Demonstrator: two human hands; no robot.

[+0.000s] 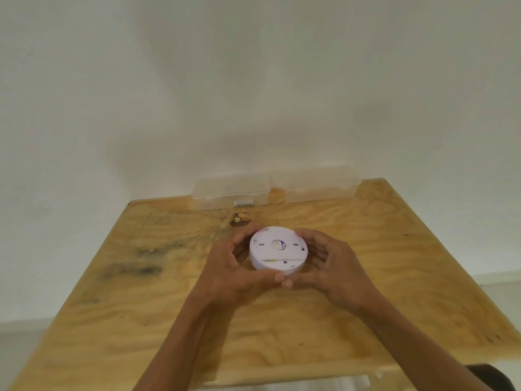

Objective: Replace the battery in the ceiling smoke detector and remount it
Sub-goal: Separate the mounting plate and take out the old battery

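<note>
Both hands cup the round white plastic smoke detector over the pale plywood table: left hand and right hand curl round its rim, back face up. Probably mid-disassembly; next, opening the battery compartment calls for a firm twist or pry.

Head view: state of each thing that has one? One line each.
smoke detector: off the ceiling, back side up, held over the table by both hands
left hand: fingers curled round the detector's left rim
right hand: fingers curled round its right rim
clear plastic boxes: two at the table's far edge, side by side; open or closed, cannot tell
plywood table: bears dark stains on the left
</note>
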